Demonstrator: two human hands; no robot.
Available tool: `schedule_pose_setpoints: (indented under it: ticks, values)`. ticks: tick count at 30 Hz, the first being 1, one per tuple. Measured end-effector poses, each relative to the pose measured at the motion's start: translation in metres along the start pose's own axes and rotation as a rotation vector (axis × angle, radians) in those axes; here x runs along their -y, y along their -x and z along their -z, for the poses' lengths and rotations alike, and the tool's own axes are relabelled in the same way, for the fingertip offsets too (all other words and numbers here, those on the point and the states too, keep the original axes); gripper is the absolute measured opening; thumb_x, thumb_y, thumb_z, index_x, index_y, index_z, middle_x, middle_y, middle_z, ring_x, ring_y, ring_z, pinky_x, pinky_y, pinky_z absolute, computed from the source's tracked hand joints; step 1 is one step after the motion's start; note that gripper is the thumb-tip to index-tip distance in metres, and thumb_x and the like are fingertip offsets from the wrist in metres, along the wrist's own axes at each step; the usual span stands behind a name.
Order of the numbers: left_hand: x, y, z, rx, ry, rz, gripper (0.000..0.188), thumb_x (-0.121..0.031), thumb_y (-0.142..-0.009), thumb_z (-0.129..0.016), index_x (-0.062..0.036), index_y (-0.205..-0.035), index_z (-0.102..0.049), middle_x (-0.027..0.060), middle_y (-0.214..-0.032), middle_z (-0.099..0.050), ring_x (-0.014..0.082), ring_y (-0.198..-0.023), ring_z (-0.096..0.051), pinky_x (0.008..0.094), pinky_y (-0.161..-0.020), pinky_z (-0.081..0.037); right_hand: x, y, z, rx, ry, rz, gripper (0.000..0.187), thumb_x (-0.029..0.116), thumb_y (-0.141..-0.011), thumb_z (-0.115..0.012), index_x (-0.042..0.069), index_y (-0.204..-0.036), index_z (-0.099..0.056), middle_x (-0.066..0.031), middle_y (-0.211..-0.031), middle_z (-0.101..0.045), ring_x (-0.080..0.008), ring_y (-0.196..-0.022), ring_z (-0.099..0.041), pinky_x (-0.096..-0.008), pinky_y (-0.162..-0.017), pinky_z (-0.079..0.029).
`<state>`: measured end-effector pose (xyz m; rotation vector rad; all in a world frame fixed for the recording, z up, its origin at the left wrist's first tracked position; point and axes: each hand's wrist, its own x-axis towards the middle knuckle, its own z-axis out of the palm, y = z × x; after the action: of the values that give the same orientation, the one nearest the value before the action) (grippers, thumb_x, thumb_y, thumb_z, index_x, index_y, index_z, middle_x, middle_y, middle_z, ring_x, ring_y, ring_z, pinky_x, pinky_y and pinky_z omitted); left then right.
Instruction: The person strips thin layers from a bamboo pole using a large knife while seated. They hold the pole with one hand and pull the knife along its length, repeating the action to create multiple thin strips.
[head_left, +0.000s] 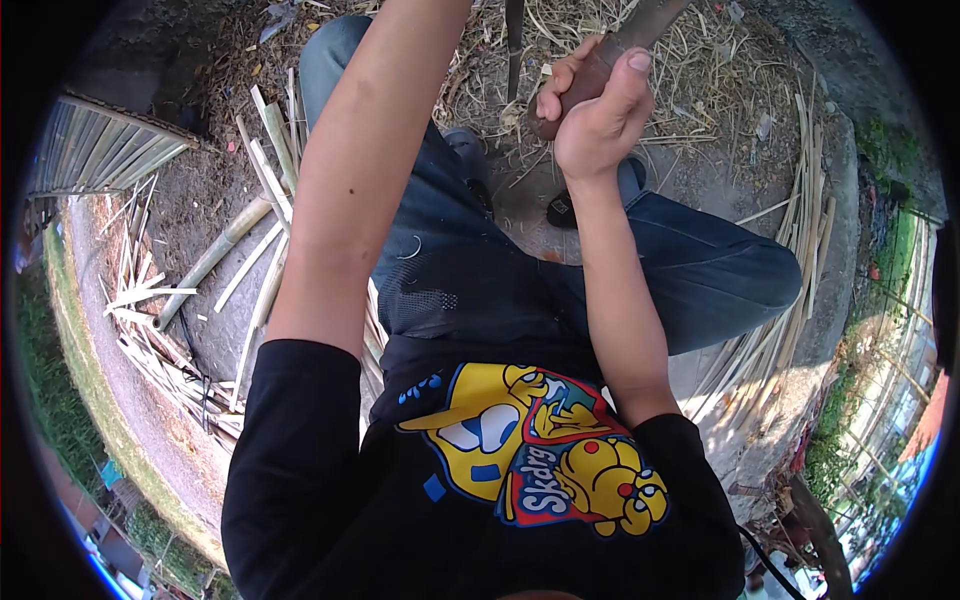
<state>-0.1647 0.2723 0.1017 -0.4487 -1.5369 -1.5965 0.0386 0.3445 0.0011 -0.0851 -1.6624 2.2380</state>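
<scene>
My right hand is wrapped round the brown handle of a large knife, thumb lying along the handle. Its broad grey blade runs up and to the right, out of the picture, so the tip is hidden. My left forearm reaches up past the top edge; that hand is out of sight, and what it touches cannot be seen. Between the two arms a narrow dark strip hangs down from the top edge, its kind unclear. Beneath the knife lie pale curled shavings on the ground.
Split bamboo strips and a round bamboo pole lie at my left. More long strips are stacked at my right. A slatted bamboo panel stands far left. My bent knees and dark shoes frame the middle.
</scene>
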Motion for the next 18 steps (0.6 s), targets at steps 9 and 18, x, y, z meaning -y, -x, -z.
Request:
schedule_pose_setpoints:
  ticks: [9, 18]
  values:
    - [0.007, 0.003, 0.025, 0.009, 0.159, 0.095, 0.055, -0.042, -0.104, -0.059, -0.0122, -0.060, -0.046, -0.0047, -0.051, -0.042, 0.0063, -0.046, -0.038, 0.0289, -0.042, -0.029, -0.253, 0.045, 0.143, 0.094, 0.953, -0.599, 0.070, 0.060, -0.101, -0.043, -0.004, -0.083, -0.067, -0.0199, -0.075, -0.067, -0.0340, -0.065, -0.065, -0.0456, -0.068, -0.053]
    - [-0.003, -0.013, 0.063, 0.009, 0.274, 0.073, 0.057, -0.045, -0.103, -0.057, -0.0069, -0.062, -0.048, 0.0020, -0.051, -0.050, 0.0098, -0.043, -0.049, 0.0275, -0.041, -0.038, -0.228, 0.020, 0.125, -0.040, -0.048, -1.248, 0.065, 0.059, -0.100, -0.048, 0.001, -0.075, -0.064, -0.0147, -0.069, -0.064, -0.0256, -0.051, -0.060, -0.0411, -0.051, -0.048]
